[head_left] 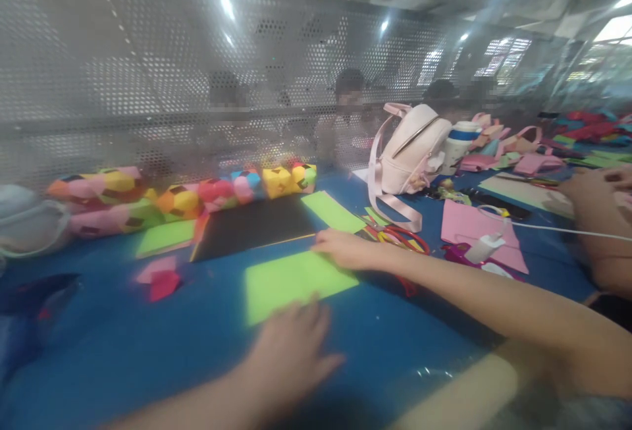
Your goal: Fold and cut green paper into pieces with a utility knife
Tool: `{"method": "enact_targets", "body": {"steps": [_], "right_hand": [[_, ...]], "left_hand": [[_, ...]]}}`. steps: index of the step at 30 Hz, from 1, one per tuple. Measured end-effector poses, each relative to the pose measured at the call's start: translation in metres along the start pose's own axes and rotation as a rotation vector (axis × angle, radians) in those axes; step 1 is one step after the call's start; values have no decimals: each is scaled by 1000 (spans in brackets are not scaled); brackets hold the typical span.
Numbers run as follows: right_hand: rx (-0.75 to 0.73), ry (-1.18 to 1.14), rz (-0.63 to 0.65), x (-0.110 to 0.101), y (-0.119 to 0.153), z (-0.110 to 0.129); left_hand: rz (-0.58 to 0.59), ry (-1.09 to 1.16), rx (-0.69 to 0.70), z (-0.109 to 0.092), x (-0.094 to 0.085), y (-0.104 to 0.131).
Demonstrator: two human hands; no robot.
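A bright green sheet of paper [291,282] lies on the blue tabletop before me. My left hand [293,344] is blurred, palm down with thumb and fingers apart, at the sheet's near edge; whether it touches the paper I cannot tell. At the far right corner of the sheet, the curled fingers of my right hand [343,249] close on its edge. Red-handled scissors [402,238] lie just beyond my right wrist, beside another green paper strip [333,211]. A black sheet [247,226] is behind the green sheet.
Colourful folded-paper balls [180,201] line the back left. Folded pink paper [164,284] lies left. A pale pink backpack [409,147] and a white bottle [459,143] stand at the back right. Another person's hands [592,189] are at far right. A perforated metal screen [162,87] rises behind.
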State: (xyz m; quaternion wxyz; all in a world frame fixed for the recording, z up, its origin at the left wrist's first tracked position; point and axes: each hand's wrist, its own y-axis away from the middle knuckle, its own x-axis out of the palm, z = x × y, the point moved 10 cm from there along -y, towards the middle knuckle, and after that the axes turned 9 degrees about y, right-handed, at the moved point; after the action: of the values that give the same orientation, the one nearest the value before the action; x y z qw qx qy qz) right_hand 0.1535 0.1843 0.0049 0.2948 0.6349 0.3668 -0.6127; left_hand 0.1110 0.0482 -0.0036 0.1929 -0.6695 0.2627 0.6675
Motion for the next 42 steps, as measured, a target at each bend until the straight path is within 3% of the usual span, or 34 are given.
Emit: {"method": "enact_targets", "body": {"steps": [5, 10, 15, 19, 26, 31, 34, 38, 42], "right_hand": [[88, 22, -5, -1, 28, -23], [137, 49, -52, -13, 27, -10], [-104, -101, 39, 1, -4, 48], [-199, -217, 161, 13, -33, 71], [-355, -176, 123, 13, -82, 106], [-356, -172, 89, 15, -110, 125], [-353, -183, 58, 11, -110, 127], [-319, -205, -22, 4, -91, 114], [-253, -220, 80, 14, -61, 87]], "left_hand": [[3, 13, 4, -1, 0, -1], [-11, 16, 11, -2, -1, 0], [-23, 3, 11, -3, -4, 0], [-41, -1, 16, -3, -3, 0], [-46, 2, 30, -3, 3, 1], [-64, -13, 26, -2, 1, 0], [-61, -7, 24, -2, 2, 1], [-60, -4, 17, -2, 2, 1], [-35, 5, 18, -2, 2, 0]]}}
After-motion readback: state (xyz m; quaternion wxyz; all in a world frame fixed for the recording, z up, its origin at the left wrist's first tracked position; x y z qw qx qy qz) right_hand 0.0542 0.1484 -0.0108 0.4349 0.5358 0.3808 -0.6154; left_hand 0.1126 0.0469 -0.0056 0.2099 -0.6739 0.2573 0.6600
